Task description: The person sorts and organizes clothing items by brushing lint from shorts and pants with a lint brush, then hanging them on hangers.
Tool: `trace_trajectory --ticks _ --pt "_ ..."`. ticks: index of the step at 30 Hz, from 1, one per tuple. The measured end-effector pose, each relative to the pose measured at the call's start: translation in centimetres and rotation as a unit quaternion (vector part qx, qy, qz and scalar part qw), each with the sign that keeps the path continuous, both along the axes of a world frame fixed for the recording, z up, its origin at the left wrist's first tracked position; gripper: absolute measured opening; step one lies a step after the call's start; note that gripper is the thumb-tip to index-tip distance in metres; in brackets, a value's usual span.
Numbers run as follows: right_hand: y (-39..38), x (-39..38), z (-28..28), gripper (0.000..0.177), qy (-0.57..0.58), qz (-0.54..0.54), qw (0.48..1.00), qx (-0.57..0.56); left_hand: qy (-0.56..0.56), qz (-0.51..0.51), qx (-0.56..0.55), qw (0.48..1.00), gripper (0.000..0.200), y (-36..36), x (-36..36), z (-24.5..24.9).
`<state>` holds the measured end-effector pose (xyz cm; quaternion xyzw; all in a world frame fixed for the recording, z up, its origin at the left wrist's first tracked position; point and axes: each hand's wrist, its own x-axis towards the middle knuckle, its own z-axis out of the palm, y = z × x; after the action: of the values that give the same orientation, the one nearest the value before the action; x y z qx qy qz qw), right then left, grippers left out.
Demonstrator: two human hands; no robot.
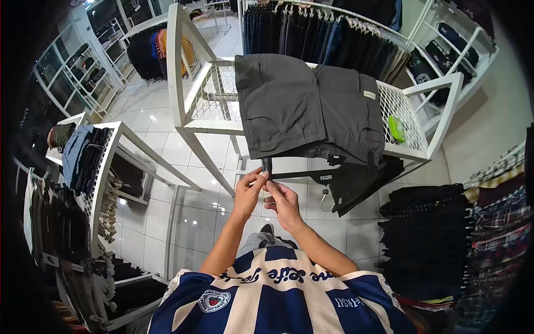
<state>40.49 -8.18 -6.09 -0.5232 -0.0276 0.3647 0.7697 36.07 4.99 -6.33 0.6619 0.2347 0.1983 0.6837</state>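
Dark grey cargo trousers or shorts [283, 106], with pocket flaps and a small pale label, lie over a white mesh shelf. Below their near edge, a thin black strap [297, 175] runs left to my fingers. My left hand [249, 192] is closed, its fingertips pinching the strap's end, beside a short dark piece [266, 163] that hangs from the garment. Close against it, my right hand [283, 203] also has thumb and fingertips together at that end. What exactly sits between the fingertips is partly hidden. Black fabric [364, 186] hangs at the right, with a metal hook [326, 201] beside it.
A lime-green object [396, 129] rests on the mesh shelf [414, 140]. Folded clothes fill a white rack [111, 150] to the left. Dark garments [423, 239] hang at the right, near plaid shirts [503, 234]. Trousers [311, 33] hang on a rail behind.
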Motion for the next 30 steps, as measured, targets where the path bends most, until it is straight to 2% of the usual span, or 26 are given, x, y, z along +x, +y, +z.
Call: trace_trajectory --ticks 3,5,6,7,9,10,13,16,20,22,30 --pt "0.3 0.1 -0.3 0.034 0.025 -0.025 0.999 -0.002 0.017 -0.022 0.034 0.999 0.032 1.2 0.6 -0.7" --pt "0.4 0.4 -0.7 0.034 0.027 -0.027 0.999 -0.005 0.029 0.071 -0.055 0.996 0.043 2.0 1.6 -0.7" --pt "0.5 0.4 -0.9 0.034 0.027 -0.028 0.999 -0.004 0.025 0.091 -0.037 0.995 0.054 2.5 2.3 -1.0" --pt "0.5 0.4 -1.1 0.034 0.025 -0.031 0.999 -0.012 0.026 0.090 -0.037 0.995 0.054 2.9 2.9 -0.6" --pt "0.4 0.4 -1.5 0.033 0.024 -0.031 0.999 -0.023 0.029 0.055 -0.110 0.992 0.056 3.6 4.0 0.2" --pt "0.3 0.5 -1.7 0.033 0.022 -0.029 0.999 -0.028 0.020 0.037 -0.127 0.991 0.044 4.0 4.5 0.1" --pt "0.3 0.7 -2.0 0.032 0.017 -0.021 0.999 -0.041 -0.004 0.004 -0.109 0.994 0.033 4.5 4.8 -0.1" --pt "0.4 0.9 -1.8 0.031 0.008 -0.017 0.999 -0.043 0.019 -0.004 -0.097 0.995 0.022 4.7 4.6 0.4" --pt "0.5 1.1 -1.8 0.027 0.002 -0.010 1.000 -0.029 0.021 0.014 -0.091 0.996 0.021 4.3 4.4 1.3" --pt "0.6 1.1 -1.6 0.027 0.005 -0.008 0.999 -0.034 0.017 0.004 -0.134 0.991 0.020 4.4 4.2 1.5" --pt "1.1 1.7 -1.7 0.028 -0.005 -0.012 1.000 -0.014 0.050 -0.010 -0.162 0.986 0.020 4.8 4.0 2.1"
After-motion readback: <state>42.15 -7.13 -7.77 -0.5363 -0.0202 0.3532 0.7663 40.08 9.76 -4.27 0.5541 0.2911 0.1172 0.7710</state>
